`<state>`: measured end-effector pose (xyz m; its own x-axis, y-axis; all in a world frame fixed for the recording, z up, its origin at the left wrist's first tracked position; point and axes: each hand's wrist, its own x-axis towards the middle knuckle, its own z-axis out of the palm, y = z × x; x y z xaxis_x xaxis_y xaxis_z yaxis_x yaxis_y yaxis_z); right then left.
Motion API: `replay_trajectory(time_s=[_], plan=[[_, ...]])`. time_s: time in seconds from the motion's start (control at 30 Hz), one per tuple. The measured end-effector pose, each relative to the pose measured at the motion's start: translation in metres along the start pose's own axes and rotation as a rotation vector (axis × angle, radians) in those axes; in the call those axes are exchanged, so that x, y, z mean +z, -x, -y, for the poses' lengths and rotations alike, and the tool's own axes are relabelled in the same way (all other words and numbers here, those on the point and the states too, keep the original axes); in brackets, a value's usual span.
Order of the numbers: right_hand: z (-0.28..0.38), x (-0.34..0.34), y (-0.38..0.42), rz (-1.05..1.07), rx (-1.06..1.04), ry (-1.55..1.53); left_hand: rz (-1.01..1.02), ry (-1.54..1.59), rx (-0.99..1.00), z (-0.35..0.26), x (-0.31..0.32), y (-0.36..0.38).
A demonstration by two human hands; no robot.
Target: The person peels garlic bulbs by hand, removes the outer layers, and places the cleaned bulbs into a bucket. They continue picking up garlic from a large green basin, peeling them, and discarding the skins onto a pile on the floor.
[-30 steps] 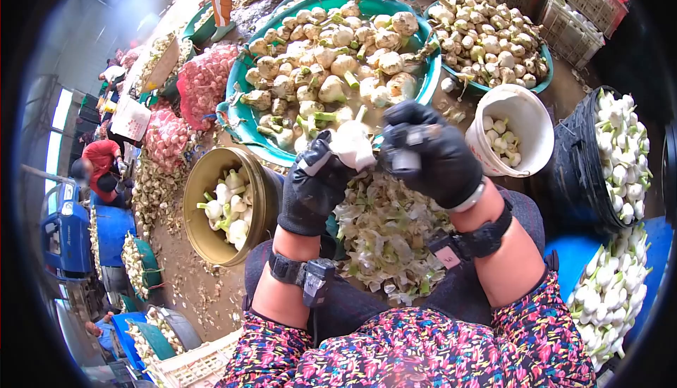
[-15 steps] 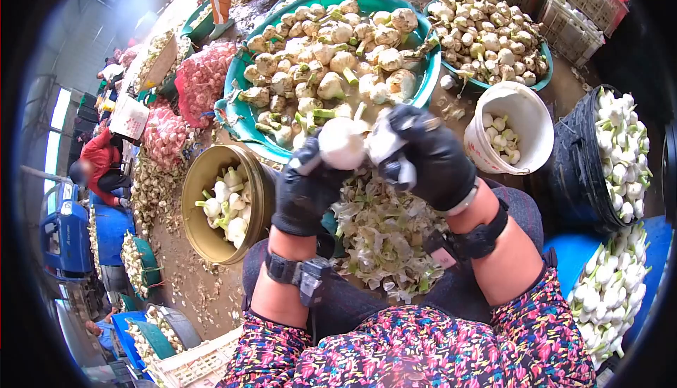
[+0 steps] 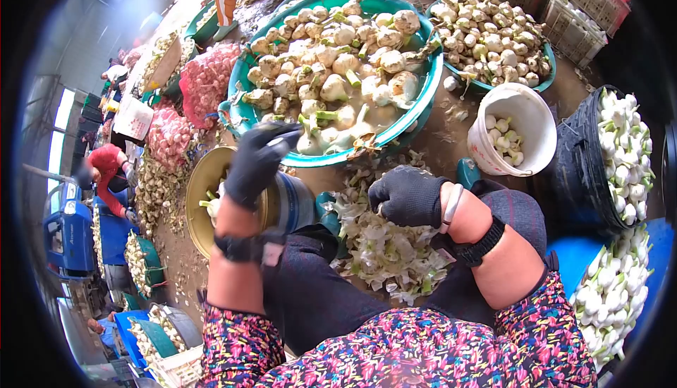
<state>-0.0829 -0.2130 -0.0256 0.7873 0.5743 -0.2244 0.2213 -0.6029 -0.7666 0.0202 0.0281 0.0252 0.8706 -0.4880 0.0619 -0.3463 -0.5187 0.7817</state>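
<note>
While your left hand hangs over the far right edge of the tan bucket, its fingers lie close together, pointing toward the near rim of the green tub; blur keeps you from telling whether they pinch anything. Your right hand hangs above the heap of peelings with its fingers curled under, and you cannot tell whether something is tucked inside that grip. The trimmed garlic bulbs sit in the tan bucket to the left, partly hidden behind your left arm, while the rougher garlic bulbs lie heaped in the tub's cloudy water on the far side. To work well here, keep your left wrist above the bucket's rim, and let any bulb go low so that it settles rather than knocks its neighbours. Wet bulbs will probably slip, so take one by its round body, with the fingers well around it, not by a loose strip of skin. Keep your right hand over the peelings, well apart from the white bucket on the right, so that scraps drop between your knees.
</note>
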Motion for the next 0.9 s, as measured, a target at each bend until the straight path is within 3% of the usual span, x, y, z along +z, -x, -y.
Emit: replay_trajectory(time_s=[0.03, 0.07, 0.13, 0.17, 0.37, 0.43, 0.47, 0.5, 0.57, 0.63, 0.7, 0.77, 0.83, 0.9], plan=[[-0.001, -0.002, 0.000, -0.021, -0.049, -0.074, 0.058, 0.060, 0.010, 0.006, 0.023, -0.020], [-0.001, -0.003, -0.001, -0.027, -0.048, -0.072, 0.148, -0.020, -0.144, -0.002, 0.040, -0.038], [-0.002, -0.003, -0.001, -0.134, 0.000, 0.002, 0.173, -0.315, 0.086, 0.032, 0.072, -0.079], [-0.004, -0.003, 0.001, -0.189, 0.029, 0.037, 0.314, -0.518, -0.145, 0.001, 0.079, -0.093], [-0.006, -0.018, 0.001, -0.342, 0.129, -0.026, 0.452, -0.725, -0.071, 0.044, 0.105, -0.126], [-0.010, -0.018, -0.001, -0.543, 0.156, -0.145, 0.264, -0.071, -0.180, 0.038, 0.090, -0.110], [-0.007, -0.019, 0.000, -0.584, 0.166, -0.279, 0.231, 0.146, -0.325, 0.030, 0.080, -0.102], [-0.008, -0.015, -0.004, -0.580, 0.161, -0.286, 0.164, 0.310, -0.252, 0.017, 0.070, -0.085], [-0.012, -0.006, -0.015, -0.816, 0.061, -0.440, 0.091, 0.355, -0.099, -0.002, 0.060, -0.051], [0.000, 0.001, -0.022, -0.796, -0.019, -0.580, 0.053, 0.373, 0.069, -0.006, 0.060, -0.019], [0.007, 0.009, -0.027, -0.675, -0.176, -1.132, 0.005, 0.188, 0.151, -0.013, 0.062, 0.005], [0.010, 0.012, -0.027, -0.575, -0.105, -1.087, -0.096, 0.228, 0.015, -0.017, 0.067, 0.019], [0.012, 0.014, -0.029, -0.877, -0.389, -0.578, -0.112, 0.359, -0.004, -0.017, 0.069, 0.023], [0.010, 0.015, -0.030, -0.881, -0.404, -0.519, -0.119, 0.492, -0.021, -0.016, 0.075, 0.023]])
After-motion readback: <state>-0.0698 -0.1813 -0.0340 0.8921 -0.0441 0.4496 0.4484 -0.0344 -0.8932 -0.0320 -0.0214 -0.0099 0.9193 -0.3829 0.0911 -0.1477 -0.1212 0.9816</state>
